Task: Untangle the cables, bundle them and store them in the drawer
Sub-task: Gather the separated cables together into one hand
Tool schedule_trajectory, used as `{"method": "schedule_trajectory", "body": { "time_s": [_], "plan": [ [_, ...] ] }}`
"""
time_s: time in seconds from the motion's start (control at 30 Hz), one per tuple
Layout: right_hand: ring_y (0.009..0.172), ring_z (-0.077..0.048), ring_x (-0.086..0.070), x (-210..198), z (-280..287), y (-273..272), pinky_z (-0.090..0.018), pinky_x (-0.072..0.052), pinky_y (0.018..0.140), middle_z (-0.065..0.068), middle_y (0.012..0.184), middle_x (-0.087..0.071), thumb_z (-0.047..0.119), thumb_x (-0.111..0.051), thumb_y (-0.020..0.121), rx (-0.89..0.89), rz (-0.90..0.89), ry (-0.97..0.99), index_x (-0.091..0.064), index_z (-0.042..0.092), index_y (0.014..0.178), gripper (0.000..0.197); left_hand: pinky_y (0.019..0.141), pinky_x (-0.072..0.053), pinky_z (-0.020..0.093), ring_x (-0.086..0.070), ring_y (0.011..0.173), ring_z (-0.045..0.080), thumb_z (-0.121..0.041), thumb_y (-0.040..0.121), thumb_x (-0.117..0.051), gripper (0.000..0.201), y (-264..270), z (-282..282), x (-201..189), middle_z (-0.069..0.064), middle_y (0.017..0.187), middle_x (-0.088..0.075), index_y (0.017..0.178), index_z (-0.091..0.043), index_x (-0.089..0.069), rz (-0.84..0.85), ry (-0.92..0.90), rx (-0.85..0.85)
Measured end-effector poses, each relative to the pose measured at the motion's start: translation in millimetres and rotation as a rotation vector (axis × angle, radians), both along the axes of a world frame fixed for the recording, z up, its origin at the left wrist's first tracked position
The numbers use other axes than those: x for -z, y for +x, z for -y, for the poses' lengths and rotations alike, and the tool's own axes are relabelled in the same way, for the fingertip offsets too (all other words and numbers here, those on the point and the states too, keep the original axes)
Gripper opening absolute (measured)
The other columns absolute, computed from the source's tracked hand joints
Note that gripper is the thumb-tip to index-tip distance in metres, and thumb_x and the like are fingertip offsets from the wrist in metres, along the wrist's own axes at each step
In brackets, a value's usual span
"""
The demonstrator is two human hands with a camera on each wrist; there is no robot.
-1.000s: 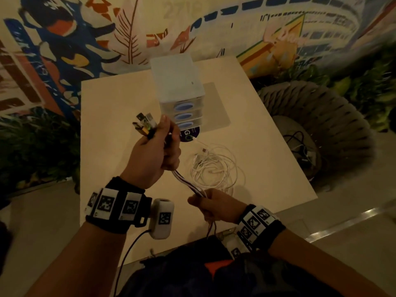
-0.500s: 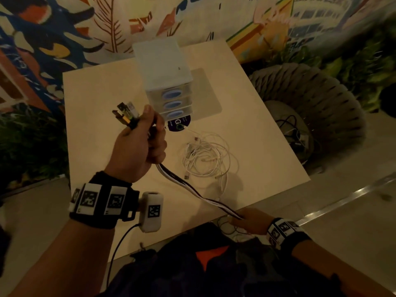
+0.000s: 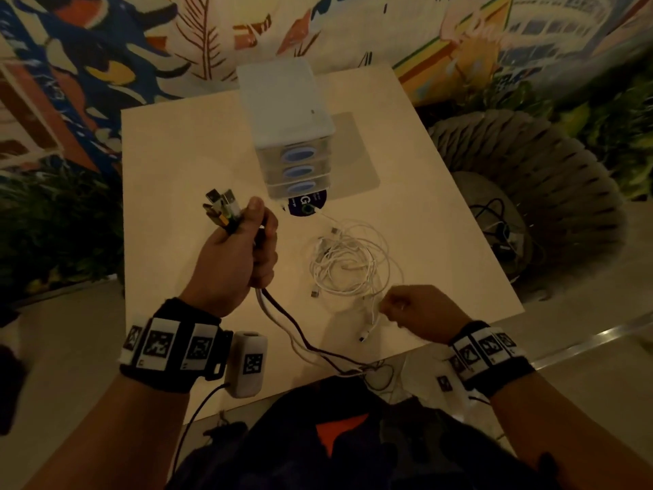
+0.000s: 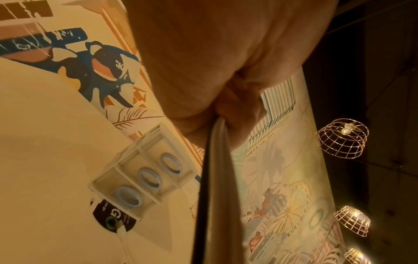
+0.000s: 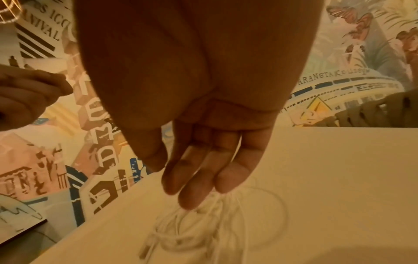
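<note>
Since half a second ago, the right hand has let go of the dark and white cables trailing from the left hand and risen from the near counter edge to hover over the loose tangle of thin white cables on the pale square counter. Its fingers hang straight and relaxed, holding nothing, as only the right wrist view shows. The left hand is curled tightly around one bundle of cables, plug ends sticking up to its far left. The left wrist view alone shows the cables leaving the fist's underside. One white plastic drawer unit stands on the far side with three blue-handled drawers, all closed.
</note>
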State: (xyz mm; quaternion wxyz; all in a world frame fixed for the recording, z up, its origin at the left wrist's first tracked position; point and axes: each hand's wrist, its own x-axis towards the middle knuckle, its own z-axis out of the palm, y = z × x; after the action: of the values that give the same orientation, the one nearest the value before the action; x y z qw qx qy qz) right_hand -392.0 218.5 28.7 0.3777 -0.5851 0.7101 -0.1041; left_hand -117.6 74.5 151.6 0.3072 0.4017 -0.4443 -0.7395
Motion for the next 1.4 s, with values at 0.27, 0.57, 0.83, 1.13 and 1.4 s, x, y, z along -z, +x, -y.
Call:
{"method": "schedule_trajectory", "body": {
  "time_s": [0.27, 0.57, 0.83, 1.13, 1.4],
  "plan": [
    [0.08, -0.016, -0.062, -5, 99, 10, -0.032, -0.051, 0.075, 0.009, 0.091, -0.066, 0.032, -0.061, 0.093, 0.043, -0.095, -0.203, -0.068, 0.027, 0.102, 0.012, 0.044, -0.014, 0.023, -0.015, 0.043, 0.011, -0.048, 0.103, -0.037, 0.044, 11, -10, 14, -0.001, 0.056, -0.022, 0.072, -0.018, -0.048, 0.049, 0.053, -0.025],
    [0.109, -0.033, -0.062, 20, 179, -5, -0.042, -0.053, 0.092, -0.008, 0.119, -0.069, 0.034, -0.052, 0.098, -0.014, -0.342, 0.004, -0.069, 0.016, 0.113, 0.029, 0.044, -0.014, 0.025, -0.016, 0.044, 0.012, -0.045, 0.103, -0.039, 0.044, 30, -7, 29, -0.001, 0.056, -0.024, 0.071, -0.018, -0.049, 0.061, 0.095, -0.087],
    [0.109, -0.032, -0.062, 40, 199, -2, -0.042, -0.053, 0.096, -0.011, 0.119, -0.067, 0.04, -0.059, 0.095, -0.144, -0.415, 0.224, -0.069, 0.014, 0.112, 0.033, 0.045, -0.013, 0.027, -0.014, 0.047, 0.014, -0.046, 0.102, -0.04, 0.043, 36, 0, 38, 0.001, 0.058, -0.024, 0.072, -0.018, -0.051, 0.077, 0.11, -0.127],
    [0.102, -0.03, -0.063, 32, 200, 5, -0.038, -0.053, 0.087, -0.01, 0.113, -0.067, 0.044, -0.063, 0.091, -0.208, -0.416, 0.246, -0.068, 0.012, 0.104, 0.035, 0.045, -0.015, 0.026, -0.016, 0.046, 0.014, -0.045, 0.105, -0.038, 0.046, 24, 9, 39, 0.002, 0.058, -0.023, 0.069, -0.019, -0.053, 0.133, 0.096, -0.102],
    [0.071, -0.008, -0.074, -11, 196, -24, -0.025, -0.056, 0.077, 0.003, 0.08, -0.078, 0.024, -0.072, 0.087, 0.029, 0.071, 0.152, -0.074, 0.017, 0.097, 0.012, 0.043, -0.023, 0.024, -0.02, 0.044, 0.014, -0.042, 0.106, -0.037, 0.046, 8, 12, 39, -0.002, 0.054, -0.028, 0.071, -0.017, -0.053, 0.187, 0.05, -0.048]
  ]
}}
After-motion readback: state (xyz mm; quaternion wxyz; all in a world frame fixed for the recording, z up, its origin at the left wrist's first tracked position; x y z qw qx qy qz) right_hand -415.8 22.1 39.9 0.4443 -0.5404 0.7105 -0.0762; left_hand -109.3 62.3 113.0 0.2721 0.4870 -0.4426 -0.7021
